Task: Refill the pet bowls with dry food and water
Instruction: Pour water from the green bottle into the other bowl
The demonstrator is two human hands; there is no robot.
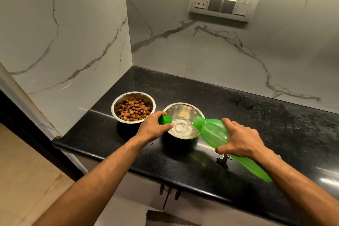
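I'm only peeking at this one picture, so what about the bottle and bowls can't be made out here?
All in the head view:
- Green bottle: its rear end is covered by the right hand and forearm.
- Green cap: partly wrapped by the left hand.
- Water bowl: water depth unclear; glare and the bottle neck cover it.
- Kibble bowl: depth of food hidden.

Spreading across the middle: a black speckled counter (256,115), glinting under the light. Rising behind it at twelve o'clock: white marble wall (220,51) with grey veins. Sitting at one o'clock on that wall: a switch plate (224,3). Showing at eight o'clock: pale floor (23,180). Hanging at six o'clock: cabinet handles (169,191).
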